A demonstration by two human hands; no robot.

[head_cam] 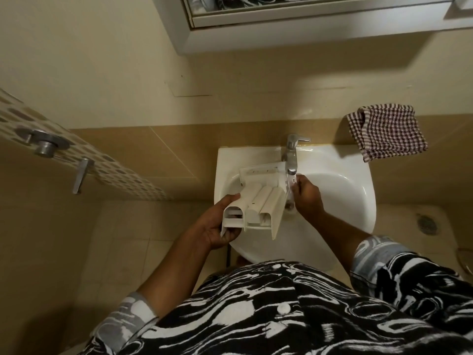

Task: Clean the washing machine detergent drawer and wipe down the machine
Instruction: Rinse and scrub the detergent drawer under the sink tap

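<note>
A white plastic detergent drawer (258, 203) is held between both hands over a white sink (345, 190). The left hand (217, 226) grips its near left end, fingers curled round the edge. The right hand (305, 193) pinches its far right side, just under the chrome faucet (290, 155). Beyond the right hand, a checked cloth (386, 134) hangs on the wall.

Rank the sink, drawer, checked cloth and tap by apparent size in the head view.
Largest: sink.
Next: drawer and checked cloth look about alike; the drawer is nearer the camera, so I won't rank them.
Smallest: tap.
</note>
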